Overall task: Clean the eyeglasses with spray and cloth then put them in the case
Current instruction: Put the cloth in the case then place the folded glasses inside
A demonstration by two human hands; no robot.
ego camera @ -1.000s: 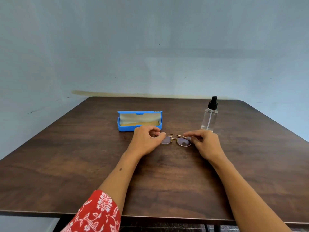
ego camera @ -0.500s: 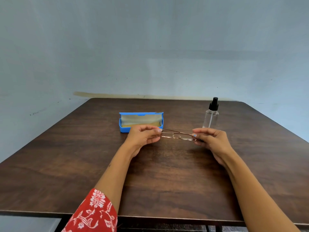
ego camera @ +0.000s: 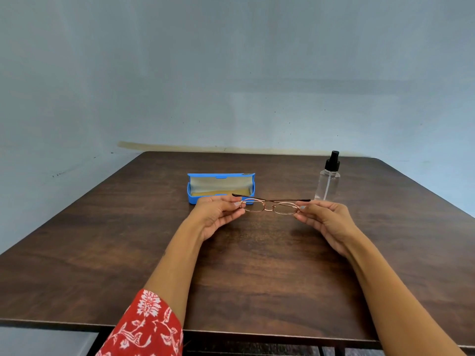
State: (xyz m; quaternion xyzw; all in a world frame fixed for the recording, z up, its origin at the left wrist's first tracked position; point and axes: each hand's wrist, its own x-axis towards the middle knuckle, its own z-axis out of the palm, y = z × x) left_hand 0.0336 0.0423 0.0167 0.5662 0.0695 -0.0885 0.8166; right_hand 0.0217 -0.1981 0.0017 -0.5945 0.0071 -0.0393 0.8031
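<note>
The thin copper-coloured metal eyeglasses with oval lenses (ego camera: 270, 205) are held up off the table between both hands, lenses facing roughly toward the camera and both temple arms folded across behind the frame, their dark tips sticking out to either side. The left hand (ego camera: 217, 214) pinches the left end of the frame between thumb and fingertips, palm turned up and inward. The right hand (ego camera: 325, 218) pinches the opposite end in the same way, its fingers curled closed around the hinge corner. Both grips are narrow, closed on the frame ends, and the glasses hang level between them.

Just behind the left hand sits the bright blue rectangular plastic glasses case (ego camera: 221, 187), open, its lid standing upright at the back and showing a pale lining. A yellowish cloth-like layer (ego camera: 221, 192) lies in its base; whether it is a loose cloth or lining cannot be told. Behind the right hand, well apart from the case, stands the clear plastic spray bottle with a black pump top (ego camera: 327, 179), upright.

All of this rests on a dark brown wood-grain table (ego camera: 257, 278) set against a pale blue-grey wall (ego camera: 231, 73). A red sleeve with a white floral print (ego camera: 146, 327) covers the left upper arm at the lower edge of the view.
</note>
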